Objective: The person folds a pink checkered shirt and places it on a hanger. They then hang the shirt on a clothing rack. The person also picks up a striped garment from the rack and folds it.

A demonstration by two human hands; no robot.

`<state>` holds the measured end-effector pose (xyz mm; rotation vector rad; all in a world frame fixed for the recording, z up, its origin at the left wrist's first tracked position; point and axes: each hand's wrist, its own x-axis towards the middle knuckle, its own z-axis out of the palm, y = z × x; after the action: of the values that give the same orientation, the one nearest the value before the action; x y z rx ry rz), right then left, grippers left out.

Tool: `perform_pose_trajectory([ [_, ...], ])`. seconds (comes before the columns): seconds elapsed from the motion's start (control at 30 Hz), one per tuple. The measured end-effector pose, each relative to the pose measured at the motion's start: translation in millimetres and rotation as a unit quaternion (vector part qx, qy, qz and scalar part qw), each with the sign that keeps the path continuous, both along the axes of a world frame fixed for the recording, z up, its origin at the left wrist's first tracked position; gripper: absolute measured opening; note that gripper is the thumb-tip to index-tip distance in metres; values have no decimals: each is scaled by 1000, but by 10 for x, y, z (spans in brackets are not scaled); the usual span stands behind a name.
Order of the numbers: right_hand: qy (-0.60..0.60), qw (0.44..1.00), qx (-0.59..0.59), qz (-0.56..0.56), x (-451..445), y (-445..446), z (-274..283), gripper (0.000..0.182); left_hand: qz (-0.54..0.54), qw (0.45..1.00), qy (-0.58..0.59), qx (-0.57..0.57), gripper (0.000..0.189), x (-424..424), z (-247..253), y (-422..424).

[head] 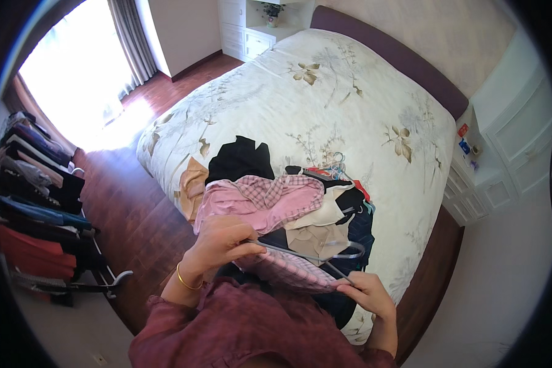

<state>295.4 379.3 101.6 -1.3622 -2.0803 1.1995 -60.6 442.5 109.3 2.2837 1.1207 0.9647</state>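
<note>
Pink checked fabric (290, 271) hangs from a grey clothes hanger (299, 253) between my two hands, close to my body. My left hand (225, 237) is closed on the hanger's left end, and the cloth starts just under my thumb. At the other end, my right hand (368, 292) pinches the hanger together with the cloth's edge. Just beyond lies a pink garment with a checked lining (257, 202) on a pile of clothes. A black garment (239, 158), a tan one (193, 188), a beige one (317, 239) and several hangers (338, 165) are around it.
The pile rests on a bed with a floral cover (359, 115). To the left, a clothes rack (103, 262) holds many garments above the wooden floor (133, 225). A white cabinet (469, 193) stands at the right, another (248, 39) at the bed's far left corner.
</note>
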Motion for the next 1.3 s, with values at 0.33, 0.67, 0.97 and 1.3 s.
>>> perform_pose_trajectory([
  [0.33,-108,914,289,-264,-94,-642,-126,3,210,827,-229,-469,36,-460,-3365,1783],
  [0.67,-257,758,386,-459,-634,-661,-166,19,190,836,-106,-504,32,406,-4184,2138],
  [0.97,-190,802,368,-431,-613,-504,-299,19,459,873,-137,-92,39,-929,-2954,3602],
  [1.3,-181,803,387,-416,-604,-192,-320,16,501,814,46,-290,41,-466,-3409,3218],
])
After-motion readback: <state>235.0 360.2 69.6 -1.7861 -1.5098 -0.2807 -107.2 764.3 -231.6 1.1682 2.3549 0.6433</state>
